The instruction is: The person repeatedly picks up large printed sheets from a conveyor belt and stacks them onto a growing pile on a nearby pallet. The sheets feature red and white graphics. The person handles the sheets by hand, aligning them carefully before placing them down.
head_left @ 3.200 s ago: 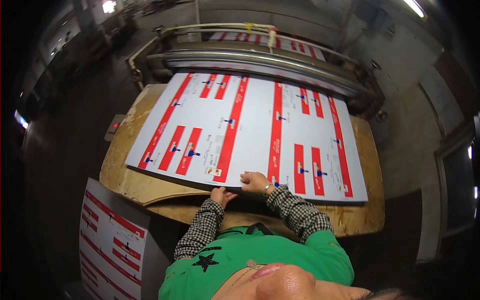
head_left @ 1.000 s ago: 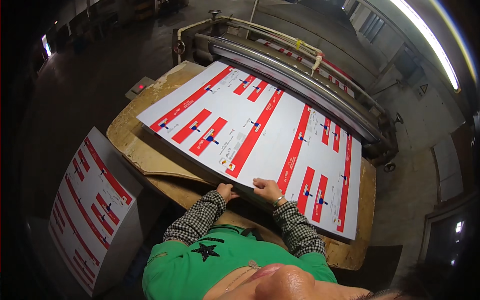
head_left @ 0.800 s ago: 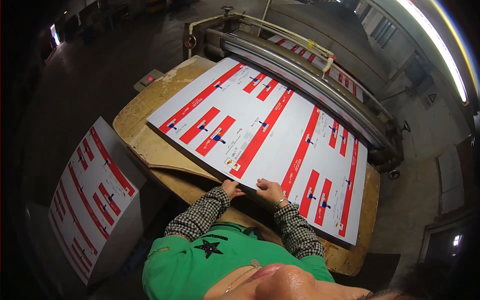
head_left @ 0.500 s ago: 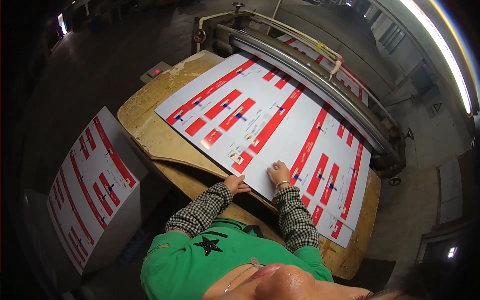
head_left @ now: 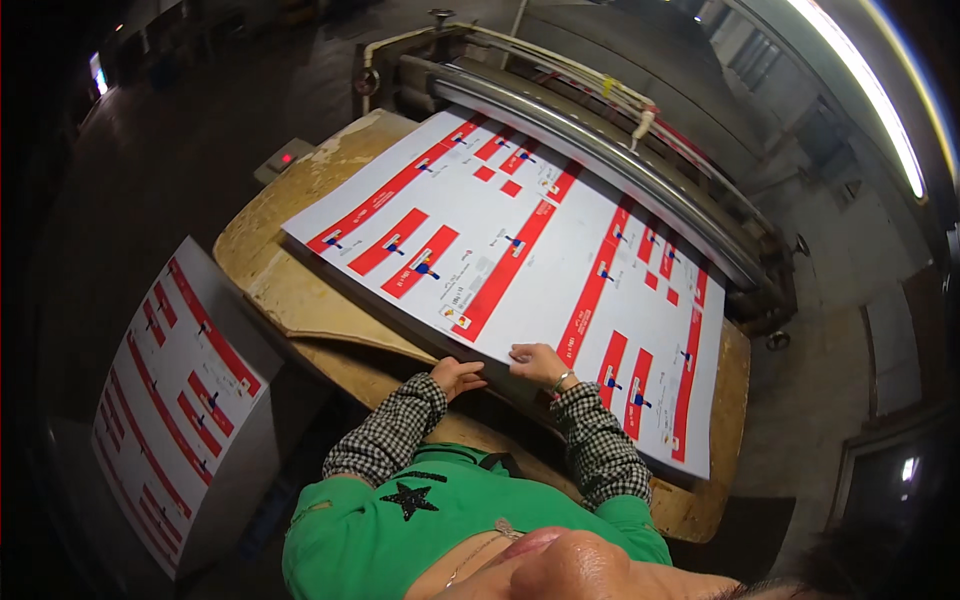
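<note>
A stack of large white printed sheets with red bars (head_left: 520, 240) lies on a worn wooden table (head_left: 290, 290) in front of me. My left hand (head_left: 456, 377) grips the stack's near edge from below, fingers curled. On top of the sheet at that same edge rests my right hand (head_left: 538, 364), fingers spread flat; a bracelet is on its wrist. Both sleeves are checked, over a green top.
A machine with long metal rollers (head_left: 600, 150) runs along the table's far side. A second pile of the same printed sheets (head_left: 180, 380) stands on a block at my left. A small box with a red light (head_left: 285, 160) sits beyond the table's left corner.
My view has swung left and closer since the earliest frame. Both hands stay at the stack's near edge, the right one now flat on top of the sheet.
</note>
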Demonstrator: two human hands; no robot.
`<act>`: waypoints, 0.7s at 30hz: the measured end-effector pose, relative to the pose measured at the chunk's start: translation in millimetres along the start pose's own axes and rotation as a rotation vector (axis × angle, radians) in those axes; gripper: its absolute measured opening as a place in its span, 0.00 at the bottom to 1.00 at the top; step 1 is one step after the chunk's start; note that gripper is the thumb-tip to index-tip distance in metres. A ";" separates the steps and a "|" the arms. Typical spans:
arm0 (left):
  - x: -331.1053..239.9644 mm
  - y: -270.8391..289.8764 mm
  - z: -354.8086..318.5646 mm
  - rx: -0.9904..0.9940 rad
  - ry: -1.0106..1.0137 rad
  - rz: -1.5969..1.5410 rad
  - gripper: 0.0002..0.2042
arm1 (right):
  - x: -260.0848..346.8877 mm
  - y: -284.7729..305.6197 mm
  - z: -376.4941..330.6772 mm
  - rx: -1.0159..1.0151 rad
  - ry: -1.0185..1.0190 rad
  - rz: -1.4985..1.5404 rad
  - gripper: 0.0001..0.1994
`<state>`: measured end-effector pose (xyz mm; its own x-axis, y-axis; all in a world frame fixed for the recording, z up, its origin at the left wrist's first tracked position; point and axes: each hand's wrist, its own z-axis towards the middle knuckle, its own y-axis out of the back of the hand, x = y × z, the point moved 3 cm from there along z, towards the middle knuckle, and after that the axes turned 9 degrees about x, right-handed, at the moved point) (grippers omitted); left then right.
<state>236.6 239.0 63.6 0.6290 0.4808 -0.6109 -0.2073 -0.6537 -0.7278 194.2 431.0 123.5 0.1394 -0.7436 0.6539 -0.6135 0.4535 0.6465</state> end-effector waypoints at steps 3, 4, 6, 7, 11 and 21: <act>5.2 8.5 4.7 -0.141 -0.075 -0.053 0.13 | 26.6 25.1 -19.5 -0.146 0.030 0.239 0.17; 3.2 5.0 2.8 -0.190 -0.090 -0.067 0.13 | 26.9 22.8 -22.6 -0.168 0.046 0.235 0.17; 1.9 3.8 1.9 -0.299 0.029 0.052 0.14 | 28.6 17.4 -27.1 -0.206 0.084 0.220 0.18; 3.8 3.1 4.9 -0.302 0.009 0.015 0.15 | 22.7 10.3 -26.4 -0.203 0.089 0.224 0.18; 3.6 -3.4 11.9 -0.160 -0.048 -0.033 0.16 | -8.3 -16.8 -18.2 -0.146 0.003 0.220 0.19; 10.4 6.5 18.3 -0.086 -0.029 -0.025 0.16 | -40.6 16.5 43.8 -0.419 -0.260 -0.136 0.21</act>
<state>228.1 250.4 46.9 0.6111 0.5135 -0.6024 -0.1259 -0.6883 -0.7144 144.4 447.1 90.4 -0.0340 -0.8829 0.4683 -0.2313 0.4628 0.8557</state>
